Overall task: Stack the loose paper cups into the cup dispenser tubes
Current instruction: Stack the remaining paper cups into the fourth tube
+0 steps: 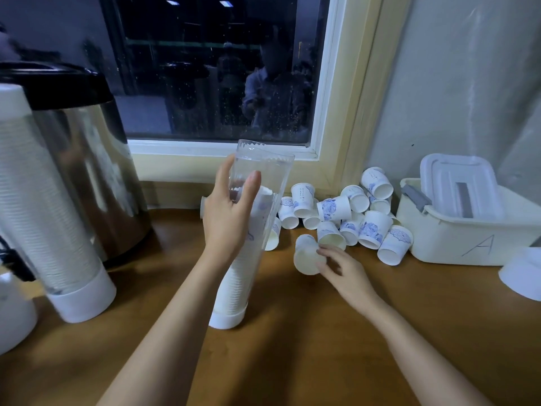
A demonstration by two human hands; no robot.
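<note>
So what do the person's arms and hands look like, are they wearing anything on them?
Both forearms are bare as far as the picture shows, with no sleeves in view. The left hand and right hand wear no gloves, and no watch, bracelet or ring is visible.

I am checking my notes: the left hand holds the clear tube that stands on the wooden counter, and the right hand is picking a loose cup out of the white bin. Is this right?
Not quite. In the head view the right hand takes a loose cup from the pile on the wooden counter, not from the white bin. The left hand does hold the clear tube.
</note>
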